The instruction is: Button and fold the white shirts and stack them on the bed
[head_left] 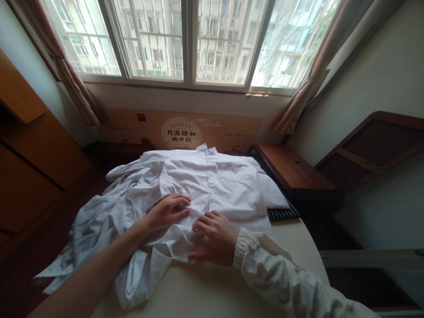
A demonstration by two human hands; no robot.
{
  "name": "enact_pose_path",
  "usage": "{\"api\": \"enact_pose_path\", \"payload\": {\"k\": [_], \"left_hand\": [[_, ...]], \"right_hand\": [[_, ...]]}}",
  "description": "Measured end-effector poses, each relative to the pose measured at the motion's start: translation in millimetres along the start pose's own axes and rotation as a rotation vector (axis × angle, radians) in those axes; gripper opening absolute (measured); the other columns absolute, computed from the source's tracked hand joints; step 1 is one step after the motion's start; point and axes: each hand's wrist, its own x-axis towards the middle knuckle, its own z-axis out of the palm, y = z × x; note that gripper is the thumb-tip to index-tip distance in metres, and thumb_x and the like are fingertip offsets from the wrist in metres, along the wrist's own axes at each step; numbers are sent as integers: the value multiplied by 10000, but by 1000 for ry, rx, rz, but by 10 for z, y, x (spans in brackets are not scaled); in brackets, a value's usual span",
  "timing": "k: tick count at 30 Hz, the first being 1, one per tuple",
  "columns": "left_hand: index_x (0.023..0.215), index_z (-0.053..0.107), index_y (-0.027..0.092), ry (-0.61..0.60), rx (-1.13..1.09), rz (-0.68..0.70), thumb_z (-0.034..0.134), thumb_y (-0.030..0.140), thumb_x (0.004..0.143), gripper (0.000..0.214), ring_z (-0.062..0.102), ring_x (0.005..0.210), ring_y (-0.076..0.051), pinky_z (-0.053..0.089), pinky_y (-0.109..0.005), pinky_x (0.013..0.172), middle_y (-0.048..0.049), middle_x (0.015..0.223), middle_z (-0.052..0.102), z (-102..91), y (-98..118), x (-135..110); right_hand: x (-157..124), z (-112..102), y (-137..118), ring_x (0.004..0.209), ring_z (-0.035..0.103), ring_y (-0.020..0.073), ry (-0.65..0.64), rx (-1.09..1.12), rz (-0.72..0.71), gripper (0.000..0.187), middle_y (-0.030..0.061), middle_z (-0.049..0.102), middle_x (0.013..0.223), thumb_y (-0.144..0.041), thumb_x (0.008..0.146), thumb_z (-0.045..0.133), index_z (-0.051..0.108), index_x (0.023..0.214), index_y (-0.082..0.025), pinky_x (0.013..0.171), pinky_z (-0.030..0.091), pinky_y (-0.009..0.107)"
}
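Observation:
A white button-up shirt (212, 185) lies spread front-up on a pale table (212, 291), collar toward the window, chest pocket on the right. My left hand (167, 211) rests on the shirt's lower front with fingers stretched toward the button placket. My right hand (213, 236), in a white sleeve cuff, lies on the hem area with fingers curled and pressing the cloth. The shirt's left sleeve and side are crumpled and hang off the table's left edge.
A dark striped cloth (283, 214) shows under the shirt's right side. A brown wooden side table (291, 170) stands to the right, wooden cabinets (29, 159) to the left. A printed cardboard panel (180, 130) leans under the window (188, 39).

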Motion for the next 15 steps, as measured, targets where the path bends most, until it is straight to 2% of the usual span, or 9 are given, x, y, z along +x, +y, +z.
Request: {"api": "enact_pose_path", "payload": {"k": [2,4,6,7,9,11,13,15], "left_hand": [[1155,768,249,1,-13,-4,673,386,1017,217,719,1193,-244,566,-363,1075,-79,1298,760,-1,-5,-1],[1156,767,249,5,-14,-2,680,386,1014,216,715,1197,-246,560,-369,1085,-79,1298,759,3,-11,-3],[1156,767,252,7,-4,0,682,390,1012,217,713,1198,-246,558,-373,1087,-76,1298,759,9,-16,-6],[1151,769,254,8,4,3,678,394,1014,216,714,1193,-246,560,-374,1084,-74,1295,761,12,-20,-9],[1149,772,256,12,27,9,663,404,1019,225,718,1179,-245,566,-377,1073,-73,1286,764,13,-27,-16],[1149,775,257,22,69,17,652,403,1020,230,723,1160,-246,571,-383,1058,-74,1269,770,5,-31,-25],[1144,773,259,36,145,24,663,393,1010,219,725,1144,-251,565,-402,1057,-71,1247,776,-11,-32,-31],[1111,768,259,63,243,34,675,385,1002,191,723,1125,-258,543,-436,1084,-65,1211,785,-32,-30,-33]], "right_hand": [[4,58,-56,863,617,250,22,-32,8,525,81,724,951,-714,894,728,654,1038,-215,823,463,401],[-5,52,-96,849,608,234,39,-39,-26,258,68,716,931,-478,992,671,629,995,-224,824,464,389],[-13,21,-112,848,610,217,70,-9,-78,54,56,724,950,-282,997,612,608,971,-235,836,476,376],[-17,4,-110,870,621,214,90,19,-102,12,55,735,986,-229,981,599,601,976,-240,858,488,376],[-28,-23,-90,936,650,220,136,93,-130,77,64,751,1075,-201,934,607,588,989,-250,929,509,398],[-46,-44,-49,942,671,228,136,169,-149,123,66,756,1061,-201,871,622,569,965,-262,944,528,414],[-70,-68,0,828,665,217,60,222,-186,147,40,735,910,-201,808,628,545,905,-273,829,544,377],[-91,-100,43,704,616,196,-57,241,-221,160,2,673,768,-200,771,636,515,837,-282,675,502,328]]}}
